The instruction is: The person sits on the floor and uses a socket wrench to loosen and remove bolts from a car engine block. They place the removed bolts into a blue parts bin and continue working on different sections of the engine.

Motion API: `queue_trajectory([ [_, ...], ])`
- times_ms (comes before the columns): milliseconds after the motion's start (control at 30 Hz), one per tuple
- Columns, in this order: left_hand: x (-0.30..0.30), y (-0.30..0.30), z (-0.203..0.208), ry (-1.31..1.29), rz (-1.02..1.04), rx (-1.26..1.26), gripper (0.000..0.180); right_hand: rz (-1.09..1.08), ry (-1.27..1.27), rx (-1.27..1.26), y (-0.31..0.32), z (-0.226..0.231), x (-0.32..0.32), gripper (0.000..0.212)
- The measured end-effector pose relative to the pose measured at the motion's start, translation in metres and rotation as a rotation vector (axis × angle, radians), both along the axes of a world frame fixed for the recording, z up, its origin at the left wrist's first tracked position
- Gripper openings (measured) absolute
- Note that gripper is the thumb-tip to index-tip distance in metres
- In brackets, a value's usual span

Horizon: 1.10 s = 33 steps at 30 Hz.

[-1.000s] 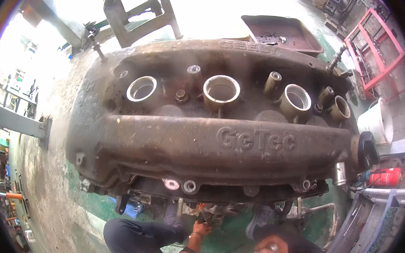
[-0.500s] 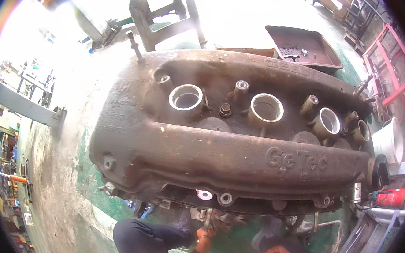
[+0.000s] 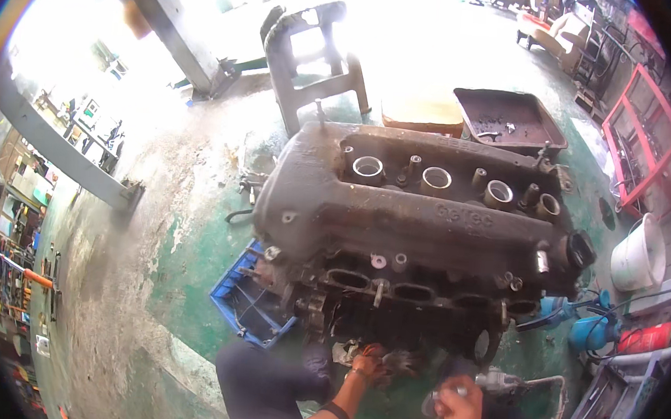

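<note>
The view has drawn back, so the engine (image 3: 382, 217) shows whole before the left hand (image 3: 370, 363), near a pale rag (image 3: 345, 353) (grip unclear), and right hand (image 3: 459, 410), curled round a metal piece (image 3: 460, 391).

Right hand (image 3: 461, 409) holds metal piece (image 3: 461, 391) — left hand (image 3: 370, 361) near dark engine (image 3: 420, 229).

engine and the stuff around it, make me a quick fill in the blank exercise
The crate at the left of the engine is coloured ____.
The tray lies just to the ____ of the tan box.
A dark band circles the person's ____ forearm.
A shiny piece shows in the person's ____ hand.

Missing words: blue; right; left; right.
</note>
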<state>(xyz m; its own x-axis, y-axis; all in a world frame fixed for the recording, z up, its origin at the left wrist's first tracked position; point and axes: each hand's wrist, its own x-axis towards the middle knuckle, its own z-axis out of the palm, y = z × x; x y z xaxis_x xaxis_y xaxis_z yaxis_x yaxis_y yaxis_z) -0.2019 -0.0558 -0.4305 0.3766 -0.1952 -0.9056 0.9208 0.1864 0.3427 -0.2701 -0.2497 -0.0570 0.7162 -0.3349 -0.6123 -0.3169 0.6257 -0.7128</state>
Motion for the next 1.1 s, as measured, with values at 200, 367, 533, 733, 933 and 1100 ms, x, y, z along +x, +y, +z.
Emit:
queue_trajectory([
  [200, 0.043, -0.032, 0.150, -0.067, -0.270, -0.163, 0.017, -0.097, -0.045, -0.062, -0.010, -0.006, 0.003, 0.015],
  [367, 0.057, -0.043, 0.277, -0.475, -0.492, -0.056, 0.019, -0.099, -0.113, -0.168, -0.017, -0.003, 0.003, 0.012],
  [533, 0.072, -0.036, 0.371, -0.779, -0.486, -0.009, 0.017, -0.126, -0.048, -0.214, -0.017, -0.004, 0.005, 0.014],
  [733, 0.095, -0.018, 0.427, -1.133, -0.254, -0.018, 0.011, -0.072, -0.114, -0.289, -0.014, -0.006, 0.002, 0.013],
  [933, 0.122, -0.021, 0.449, -1.281, -0.100, 0.044, 0.013, -0.047, -0.147, -0.271, -0.014, 0.000, 0.004, 0.013],
  [1100, 0.139, -0.027, 0.452, -1.346, -0.056, 0.187, 0.014, -0.069, -0.152, -0.283, -0.019, 0.002, 0.003, 0.010],
])
